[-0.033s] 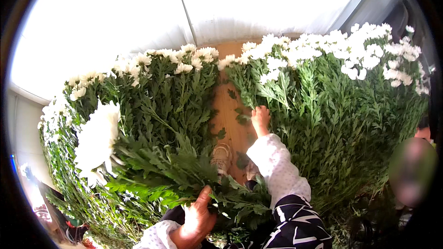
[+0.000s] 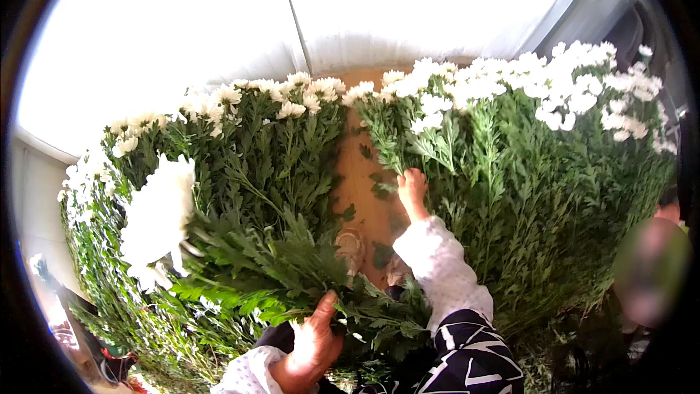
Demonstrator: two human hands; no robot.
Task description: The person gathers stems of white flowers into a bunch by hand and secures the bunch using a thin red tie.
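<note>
My left hand (image 2: 315, 343) is closed round the stems of a bunch of white chrysanthemums (image 2: 248, 270), low in front of me. The bunch's large white heads (image 2: 157, 215) point left, and its leaves cover part of the fingers. Farther ahead, my right hand (image 2: 413, 193) reaches to the inner edge of the right-hand flower pile. Its fingers pinch the lower part of a leafy chrysanthemum stem (image 2: 385, 147) whose white head lies at the far end. The fingertips are partly hidden by leaves.
Piles of white chrysanthemums lie on the left (image 2: 273, 146) and right (image 2: 525, 175), heads toward the pale wall (image 2: 408, 7). Between them runs a brown floor strip (image 2: 357, 197) with loose leaves and my shoe (image 2: 350, 248). Another person (image 2: 667, 211) is at the right edge.
The heads of the held bunch have shifted slightly to the right. Both hands stay almost where they were, with the same hold.
</note>
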